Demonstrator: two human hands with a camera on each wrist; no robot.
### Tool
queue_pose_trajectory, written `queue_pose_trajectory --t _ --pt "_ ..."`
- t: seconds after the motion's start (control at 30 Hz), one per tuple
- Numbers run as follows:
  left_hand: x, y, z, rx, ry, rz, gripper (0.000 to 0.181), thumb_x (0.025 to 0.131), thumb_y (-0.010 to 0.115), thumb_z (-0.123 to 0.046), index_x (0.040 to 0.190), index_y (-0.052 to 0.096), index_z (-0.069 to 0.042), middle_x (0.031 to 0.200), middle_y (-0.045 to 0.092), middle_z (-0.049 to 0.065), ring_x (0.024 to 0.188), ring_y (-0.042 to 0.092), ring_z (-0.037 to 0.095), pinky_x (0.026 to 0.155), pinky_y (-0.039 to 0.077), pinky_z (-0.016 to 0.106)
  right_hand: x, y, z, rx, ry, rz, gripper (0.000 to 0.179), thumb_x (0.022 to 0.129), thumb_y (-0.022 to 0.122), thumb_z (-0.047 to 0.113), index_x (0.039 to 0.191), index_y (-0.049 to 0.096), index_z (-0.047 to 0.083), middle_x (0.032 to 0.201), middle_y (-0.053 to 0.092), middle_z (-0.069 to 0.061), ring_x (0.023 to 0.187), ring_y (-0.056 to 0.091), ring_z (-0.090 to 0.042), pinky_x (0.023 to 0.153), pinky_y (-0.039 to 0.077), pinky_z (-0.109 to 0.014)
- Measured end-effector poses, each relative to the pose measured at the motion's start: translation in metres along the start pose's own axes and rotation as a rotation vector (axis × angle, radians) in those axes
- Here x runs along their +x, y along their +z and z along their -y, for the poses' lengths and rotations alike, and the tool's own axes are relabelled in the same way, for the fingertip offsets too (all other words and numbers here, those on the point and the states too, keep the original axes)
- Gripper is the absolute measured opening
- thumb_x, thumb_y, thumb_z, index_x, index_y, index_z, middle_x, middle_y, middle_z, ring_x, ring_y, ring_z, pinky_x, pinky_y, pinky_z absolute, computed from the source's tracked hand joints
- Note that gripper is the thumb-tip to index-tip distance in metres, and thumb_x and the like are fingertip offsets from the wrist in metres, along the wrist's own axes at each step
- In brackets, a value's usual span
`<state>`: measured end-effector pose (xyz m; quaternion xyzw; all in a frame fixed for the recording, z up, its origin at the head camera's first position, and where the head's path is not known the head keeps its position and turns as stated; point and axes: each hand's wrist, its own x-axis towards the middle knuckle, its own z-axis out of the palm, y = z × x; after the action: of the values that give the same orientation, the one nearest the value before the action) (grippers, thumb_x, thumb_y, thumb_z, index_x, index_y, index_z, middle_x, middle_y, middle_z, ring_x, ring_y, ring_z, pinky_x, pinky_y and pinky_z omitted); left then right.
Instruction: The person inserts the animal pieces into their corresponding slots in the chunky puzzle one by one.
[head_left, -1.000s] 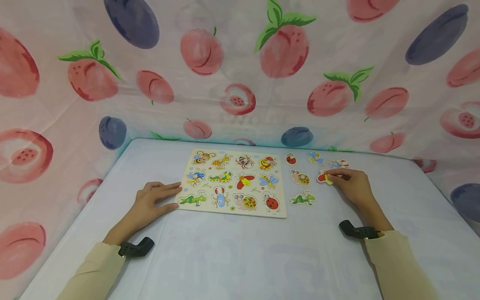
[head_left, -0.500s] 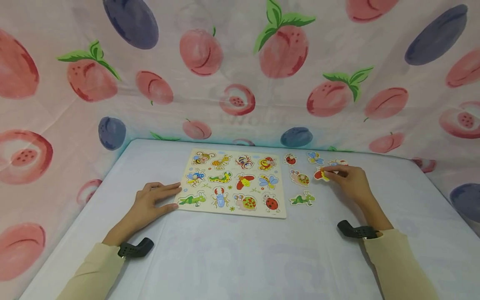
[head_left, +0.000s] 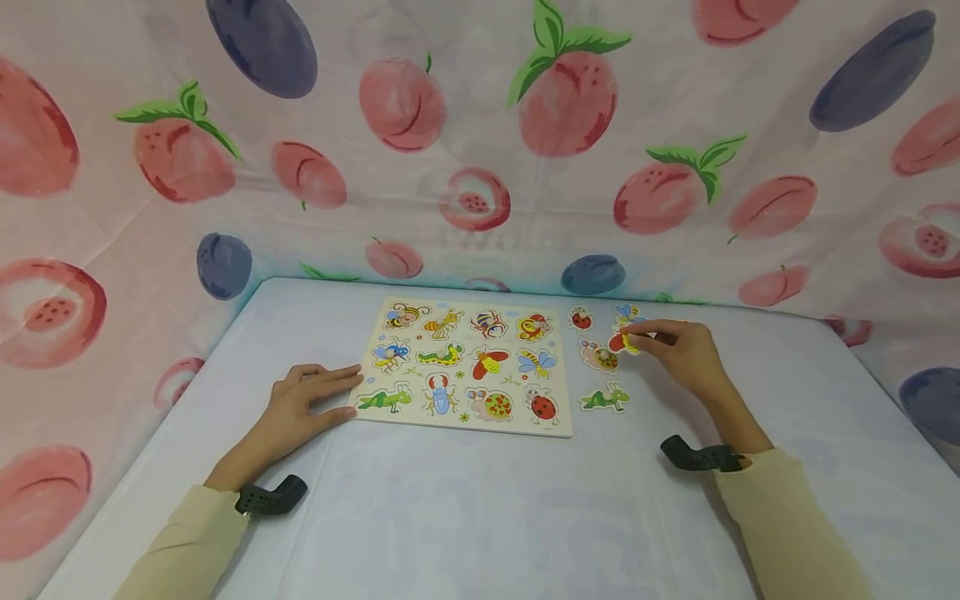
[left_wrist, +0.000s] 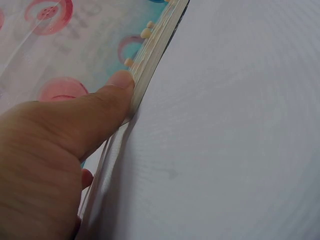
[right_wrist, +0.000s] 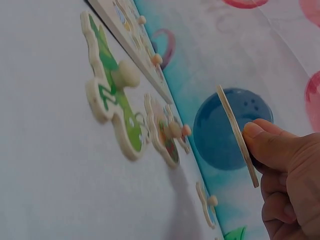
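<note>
The person wears plain beige sleeves: left sleeve point(head_left: 180, 546) at 8 o'clock in the head view, right sleeve point(head_left: 787, 525) at 4 o'clock. By each cuff is a black band dotted with small marks and ending in a bent block, pointing to 2 o'clock on the left band point(head_left: 258, 500), 10 o'clock on the right band point(head_left: 716, 459).

curtained nook, fruit-print cloth point(head_left: 480, 200), white tabletop point(head_left: 480, 508)
</note>
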<state>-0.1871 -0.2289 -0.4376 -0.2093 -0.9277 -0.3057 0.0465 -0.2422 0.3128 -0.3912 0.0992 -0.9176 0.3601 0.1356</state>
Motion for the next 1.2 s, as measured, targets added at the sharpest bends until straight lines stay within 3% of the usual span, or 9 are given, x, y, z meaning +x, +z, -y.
queue_pose_trajectory --t 0.3,0.5,0.73,0.97,1.2 --pt "0.000 0.000 0.000 -0.001 -0.008 0.002 0.051 0.086 0.071 -0.035 0.133 0.059 -0.016 0.143 0.048 0.000 0.122 0.032 0.032 0.085 0.020 0.051 0.007 0.015 0.010 0.077 -0.056 0.004 0.021 0.085 0.073 0.033 0.098 0.076 0.016 0.092 0.070 -0.002 0.069 0.053 -0.016 0.046 0.041 -0.035" --pt "0.000 0.000 0.000 0.001 -0.005 -0.001 0.051 0.086 0.071 -0.035 0.132 0.060 -0.016 0.143 0.049 0.000 0.121 0.033 0.032 0.085 0.021 0.051 0.011 0.023 0.022 0.084 -0.032 0.038 0.021 0.085 0.073 0.034 0.097 0.076 0.017 0.090 0.069 -0.001 0.069 0.048 -0.019 0.047 0.038 -0.036" --pt "0.001 0.001 0.002 0.001 0.005 -0.008 0.051 0.086 0.071 -0.035 0.132 0.060 -0.017 0.143 0.049 0.000 0.121 0.033 0.031 0.085 0.020 0.050 0.017 0.033 0.036 0.103 -0.025 0.092 0.020 0.085 0.074 0.027 0.100 0.076 0.013 0.096 0.071 -0.003 0.079 0.058 -0.018 0.060 0.047 -0.026" --pt "0.001 0.003 0.004 0.000 0.002 -0.013 0.051 0.085 0.072 -0.033 0.132 0.060 -0.017 0.142 0.049 -0.001 0.122 0.033 0.030 0.085 0.021 0.049 0.020 0.040 0.051 0.149 0.007 0.148 0.022 0.085 0.073 0.028 0.102 0.075 0.014 0.098 0.070 -0.003 0.070 0.050 -0.022 0.050 0.035 -0.025" --pt "0.001 0.002 0.003 -0.004 -0.003 -0.009 0.051 0.086 0.071 -0.035 0.133 0.059 -0.017 0.143 0.049 -0.001 0.121 0.033 0.030 0.085 0.021 0.050 0.024 0.053 0.060 0.181 0.009 0.188 0.019 0.086 0.073 0.024 0.102 0.076 0.014 0.101 0.069 -0.002 0.078 0.055 -0.020 0.056 0.041 -0.023"
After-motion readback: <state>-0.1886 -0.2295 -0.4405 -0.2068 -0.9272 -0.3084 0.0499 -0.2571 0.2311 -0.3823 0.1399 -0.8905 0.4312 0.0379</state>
